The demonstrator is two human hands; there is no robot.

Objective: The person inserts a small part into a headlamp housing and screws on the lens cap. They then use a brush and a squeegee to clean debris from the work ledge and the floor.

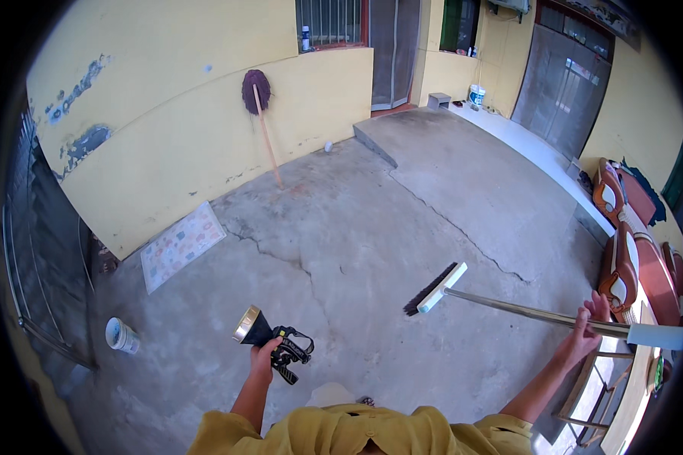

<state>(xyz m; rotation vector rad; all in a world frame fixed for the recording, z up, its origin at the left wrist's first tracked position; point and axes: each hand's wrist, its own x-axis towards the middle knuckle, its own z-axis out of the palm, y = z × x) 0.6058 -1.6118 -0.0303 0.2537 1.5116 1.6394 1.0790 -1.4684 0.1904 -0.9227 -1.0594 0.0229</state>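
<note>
1. Left hand (262, 355), 7 o'clock from mid-view: fingers closed round a black cone-shaped lamp with a gold-coloured rim (256, 327). Wide end tips up toward 10 o'clock. Black strap (302, 350) hangs in loops just beside the hand, on its 3 o'clock side.
2. Right hand (577, 343), near 4 o'clock: curled round the shiny metal pole of a long-handled broom (508, 305); firmness of grip cannot be told. Pale blue sleeve (660, 336) covers the pole's end beyond the hand, toward 3 o'clock.
3. Mustard-yellow shirt (341, 428) at 6 o'clock, lower edge.
4. Brown wooden frame (573, 419) at 4 o'clock, below the right hand; partly cut off by the view's dark rim.
5. Broom's white head with dark bristles (442, 290), 4 o'clock, close to centre, set slantwise over grey cracked concrete (372, 227).
6. White bucket (123, 337), upright, 8 o'clock, well apart from the left hand.
7. Pale rectangular mat with pastel patches (184, 246), 9 o'clock, along the foot of a cream-yellow wall (167, 129).
8. Reddish-brown padded seats (622, 262), 3 o'clock.
9. Purple-headed mop with wooden handle (256, 92), 11 o'clock, leaning head-up on that wall.
10. Grey screened door (393, 57), 12 to 1 o'clock; grey double door (561, 91), 2 o'clock.
</note>
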